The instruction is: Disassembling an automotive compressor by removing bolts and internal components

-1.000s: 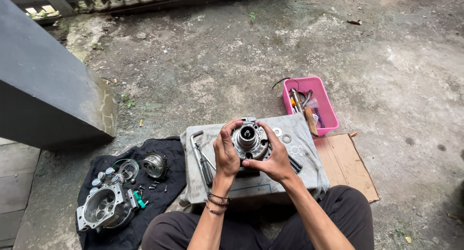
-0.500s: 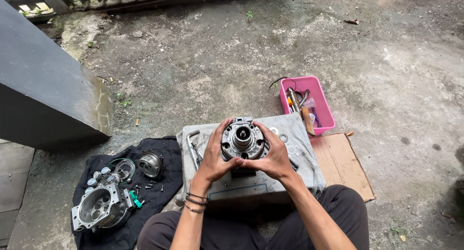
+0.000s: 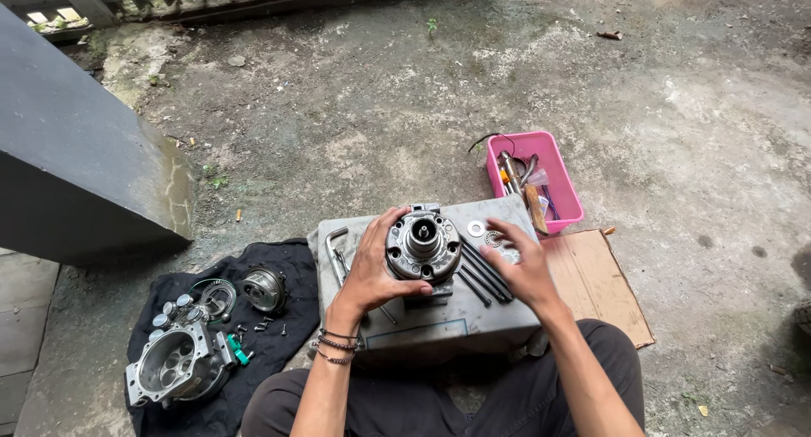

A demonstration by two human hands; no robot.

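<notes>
The person sat cross-legged on the concrete floor [image 3: 355, 124] with a grey metal box [image 3: 439, 319] lying flat in front of the knees. On top of the box stood a round metal part [image 3: 422, 244], its hub facing up. The left hand [image 3: 372, 272] curled around the part's nine o'clock side, fingers and thumb gripping its rim. The right hand [image 3: 525, 268] hung at the part's three o'clock, fingers spread wide and holding nothing, just clear of the rim.

Under that open hand lay a row of long black bolts [image 3: 483, 275], and a flat washer [image 3: 476, 228] sat near the part at about two o'clock, so the space on that side was crowded. A bent metal bar [image 3: 335, 253] lay along the box's left edge behind the left wrist.

At two o'clock from the box a pink tray [image 3: 557, 171] held assorted tools. A sheet of cardboard [image 3: 604, 289] lay at three o'clock, tucked beside the box. At eight o'clock a black cloth [image 3: 279, 336] carried a large metal housing [image 3: 173, 369], a smaller round piece [image 3: 263, 287] and scattered small screws. A dark slab [image 3: 76, 184] rose at ten o'clock.
</notes>
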